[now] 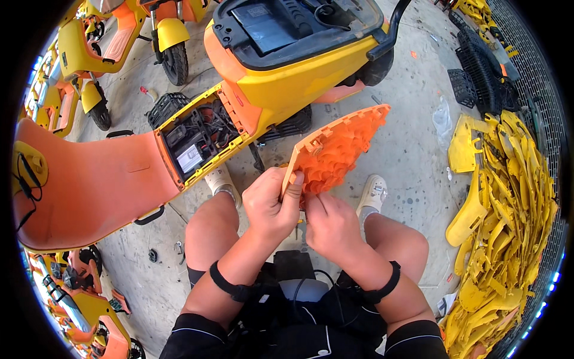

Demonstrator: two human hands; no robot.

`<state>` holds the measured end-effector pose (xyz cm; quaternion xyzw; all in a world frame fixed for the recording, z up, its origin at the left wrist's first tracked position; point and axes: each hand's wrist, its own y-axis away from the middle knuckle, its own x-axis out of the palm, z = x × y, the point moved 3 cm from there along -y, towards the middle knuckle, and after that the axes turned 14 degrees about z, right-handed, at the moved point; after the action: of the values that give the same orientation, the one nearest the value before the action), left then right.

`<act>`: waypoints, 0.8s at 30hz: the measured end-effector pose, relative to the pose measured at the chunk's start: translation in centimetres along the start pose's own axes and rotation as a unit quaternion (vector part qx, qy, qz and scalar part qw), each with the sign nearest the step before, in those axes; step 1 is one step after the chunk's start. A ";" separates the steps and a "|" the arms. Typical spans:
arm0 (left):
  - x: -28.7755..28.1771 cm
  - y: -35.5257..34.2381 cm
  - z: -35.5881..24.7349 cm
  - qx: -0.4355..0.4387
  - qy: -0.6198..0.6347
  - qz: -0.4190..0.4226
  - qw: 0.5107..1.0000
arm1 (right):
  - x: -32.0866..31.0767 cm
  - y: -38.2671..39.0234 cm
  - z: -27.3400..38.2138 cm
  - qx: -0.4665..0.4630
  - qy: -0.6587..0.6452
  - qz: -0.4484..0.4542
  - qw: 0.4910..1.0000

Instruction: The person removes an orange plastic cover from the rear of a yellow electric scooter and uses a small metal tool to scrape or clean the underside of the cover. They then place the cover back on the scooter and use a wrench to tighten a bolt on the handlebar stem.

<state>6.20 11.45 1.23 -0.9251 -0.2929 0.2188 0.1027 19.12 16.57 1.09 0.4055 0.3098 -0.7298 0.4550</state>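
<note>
An orange plastic panel [338, 149] is held up, tilted, in front of me, its ribbed underside showing. My left hand [270, 200] is closed on its near left edge, thumb against the ribbed side. My right hand [332, 222] is closed at the panel's lower corner, fingers curled; what they pinch, if anything, is hidden. Beyond my hands stands a yellow and orange scooter [287, 90]. Its floor compartment [200, 137] lies uncovered, with dark wiring and a white-labelled box [190, 158] inside. The seat area on top is uncovered too, showing a dark battery-like block [266, 27].
At right lies a heap of yellow plastic panels [508, 227], with black baskets [478, 66] beyond it. More scooters [89, 54] stand at the far left and near left [101, 305]. Small dark parts [153, 255] and a clear plastic bag [442, 121] lie on the concrete floor.
</note>
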 end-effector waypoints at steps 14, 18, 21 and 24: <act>-0.3 0.3 0.6 -0.216 0.206 -0.016 0.954 | 0.7 -0.4 1.9 -0.004 0.140 -0.009 0.990; -0.2 -0.3 0.9 -0.219 0.207 -0.036 0.953 | 1.1 -0.7 1.7 0.002 0.124 0.001 0.992; -0.2 -0.7 1.1 -0.220 0.204 -0.033 0.953 | 0.5 -1.2 0.8 0.011 0.081 -0.006 0.997; -0.7 -0.5 1.5 -0.180 0.206 -0.014 0.962 | -1.2 -1.3 0.1 0.047 0.027 -0.019 0.998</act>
<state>4.77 11.53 0.31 -0.9492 -0.3127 -0.0346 -0.0039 18.24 17.44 2.33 0.4397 0.2947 -0.7409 0.4133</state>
